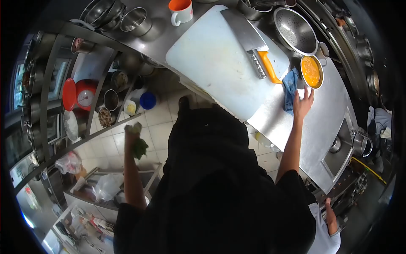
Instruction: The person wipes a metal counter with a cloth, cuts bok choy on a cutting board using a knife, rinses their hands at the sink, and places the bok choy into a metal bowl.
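Note:
My left hand (132, 132) is out over the floor at the left, closed around a bunch of leafy greens (140, 148); dark leaves hang below the fist and a paler end pokes out above. On the steel counter, my right hand (303, 103) has its fingers stretched apart beside a crumpled blue cloth (290, 89). Its fingertips come close to the metal bowl of orange-yellow liquid (311, 71); whether they touch it I cannot tell. A cleaver (245, 31) and a yellow-handled knife (269, 67) lie on the white cutting board (207, 55).
A colander (295, 30), an orange-lined mug (182, 12) and metal pots (135, 21) stand along the counter's back. Shelving at the left holds a red scale (86, 95) and a blue container (148, 100). Another person's arm (331, 216) shows at lower right, near a sink (339, 148).

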{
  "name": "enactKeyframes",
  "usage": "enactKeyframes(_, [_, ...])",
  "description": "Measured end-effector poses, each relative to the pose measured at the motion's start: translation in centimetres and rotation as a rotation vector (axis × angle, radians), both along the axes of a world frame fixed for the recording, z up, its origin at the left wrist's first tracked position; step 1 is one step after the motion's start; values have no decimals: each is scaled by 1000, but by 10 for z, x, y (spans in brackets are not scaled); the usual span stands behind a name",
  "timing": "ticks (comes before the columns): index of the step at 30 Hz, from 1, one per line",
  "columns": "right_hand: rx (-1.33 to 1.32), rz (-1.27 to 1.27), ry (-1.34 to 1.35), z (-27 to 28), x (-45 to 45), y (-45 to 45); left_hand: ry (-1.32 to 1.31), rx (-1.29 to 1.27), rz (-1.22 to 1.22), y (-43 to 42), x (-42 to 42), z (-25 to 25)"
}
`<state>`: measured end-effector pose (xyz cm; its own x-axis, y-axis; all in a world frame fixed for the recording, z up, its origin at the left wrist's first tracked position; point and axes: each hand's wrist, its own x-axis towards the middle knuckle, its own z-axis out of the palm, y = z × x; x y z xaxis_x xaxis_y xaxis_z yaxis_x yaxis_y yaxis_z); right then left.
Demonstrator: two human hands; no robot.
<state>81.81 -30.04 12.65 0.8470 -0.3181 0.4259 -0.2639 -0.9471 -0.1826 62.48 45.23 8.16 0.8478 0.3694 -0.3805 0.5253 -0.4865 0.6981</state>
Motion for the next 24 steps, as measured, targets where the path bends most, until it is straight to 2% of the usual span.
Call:
enactKeyframes(1, [-96, -71, 188, -18, -16, -10, 153, -32, -59, 11, -7, -23])
enactKeyframes(2, [0, 18, 336, -15, -30, 0, 305, -67, -120, 21, -18, -44])
enactKeyframes(4, [-17, 167, 91, -21, -51, 14, 499, -122, -240, 35, -41, -77])
enactKeyframes(6, [65, 40, 285, -1, -68, 43, 605, -181, -336, 39, -59, -96])
enactKeyframes(7, [114, 61, 127, 9, -72, 64, 639, -212, -374, 39, -64, -102])
enactKeyframes(8, [299, -44, 126, 47, -67, 104, 673, -248, -407, 40, -65, -107])
enactKeyframes(11, [104, 37, -83, 99, -52, 179, 759, -331, -516, 53, -60, -114])
enactKeyframes(12, [-6, 61, -154, 101, -36, 198, 782, -347, -553, 59, -52, -115])
enactKeyframes(14, [265, 70, -142, 72, -9, 219, 819, -348, -623, 72, -26, -115])
enactKeyframes(16, [311, 59, -144, 26, 19, 244, 838, -318, -650, 87, 7, -112])
enactKeyframes(18, [109, -18, 25, 29, 25, 293, 830, -274, -634, 104, 42, -103])
enactKeyframes(19, [102, 24, -77, 13, 28, 294, 784, -265, -639, 126, 45, -116])
enactKeyframes(24, [107, -99, -125, 6, 71, 319, 379, -401, -535, 255, 29, -229])
